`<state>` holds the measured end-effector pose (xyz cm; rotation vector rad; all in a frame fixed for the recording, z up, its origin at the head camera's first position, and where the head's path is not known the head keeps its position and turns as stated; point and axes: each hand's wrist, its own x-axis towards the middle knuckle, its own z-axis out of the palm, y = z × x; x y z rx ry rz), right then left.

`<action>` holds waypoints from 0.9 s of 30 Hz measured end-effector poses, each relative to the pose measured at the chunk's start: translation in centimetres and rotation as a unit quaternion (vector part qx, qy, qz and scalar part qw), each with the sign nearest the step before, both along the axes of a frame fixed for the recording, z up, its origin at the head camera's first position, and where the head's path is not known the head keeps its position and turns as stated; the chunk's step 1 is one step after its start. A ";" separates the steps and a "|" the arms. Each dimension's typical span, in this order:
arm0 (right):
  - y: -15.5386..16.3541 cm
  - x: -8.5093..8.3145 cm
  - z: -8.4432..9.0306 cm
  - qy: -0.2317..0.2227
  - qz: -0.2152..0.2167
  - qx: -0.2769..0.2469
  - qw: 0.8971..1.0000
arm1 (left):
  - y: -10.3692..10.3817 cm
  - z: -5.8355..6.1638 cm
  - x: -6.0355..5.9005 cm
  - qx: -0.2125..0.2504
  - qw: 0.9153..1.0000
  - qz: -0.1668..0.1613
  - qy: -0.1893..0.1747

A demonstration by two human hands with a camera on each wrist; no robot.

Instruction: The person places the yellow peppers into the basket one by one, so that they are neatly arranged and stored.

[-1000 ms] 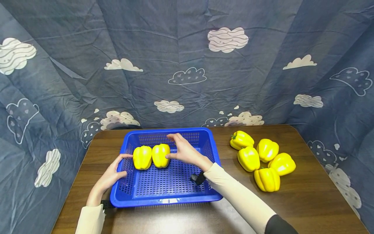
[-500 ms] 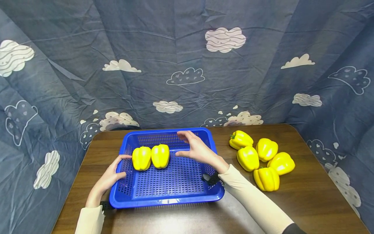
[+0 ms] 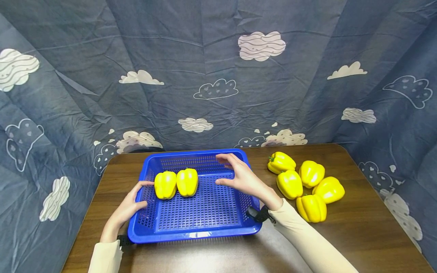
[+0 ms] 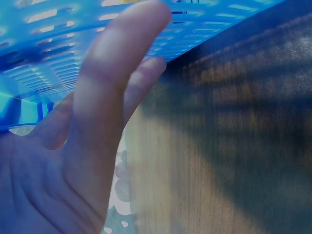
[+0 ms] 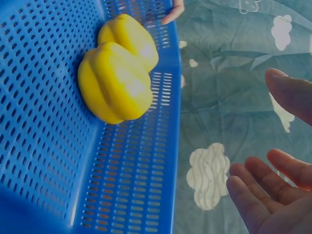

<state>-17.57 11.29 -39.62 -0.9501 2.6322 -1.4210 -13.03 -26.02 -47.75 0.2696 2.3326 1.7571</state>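
Note:
A blue perforated plastic basket (image 3: 218, 229) stands on the table with two yellow bell peppers inside, a left one (image 3: 165, 185) and a right one (image 3: 187, 182), side by side toward its left. My left hand (image 3: 127, 206) is at the basket's left rim, its index finger and thumb extended over it; in the left wrist view, the fingers (image 4: 102, 83) lie straight along the outer wall. Above the right part of the basket hovers my right hand (image 3: 244, 178), thumb and fingers spread apart, holding nothing. The right wrist view shows the same spread hand (image 5: 278, 190) beside the peppers (image 5: 114, 83).
Several more yellow bell peppers (image 3: 290, 184) lie clustered on the brown wooden table (image 3: 362, 227) right of the basket. One at the back (image 3: 281, 163) shows its green stem. Behind the table hangs a blue-grey curtain (image 3: 218, 57) with cloud prints.
My right hand has let go of the right bell pepper in the basket and moved right, away from it. The left hand stays at the left rim.

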 end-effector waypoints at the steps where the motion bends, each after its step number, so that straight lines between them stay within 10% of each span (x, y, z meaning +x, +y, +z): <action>1: 0.2 0.2 0.0 -0.002 -0.001 -0.003 1.000 | 0.0 0.0 0.0 -0.002 1.000 0.001 -0.001; 27: 7.6 4.4 -1.0 -0.023 -0.072 -0.067 0.995 | 0.0 0.2 0.0 -0.012 1.000 0.006 -0.019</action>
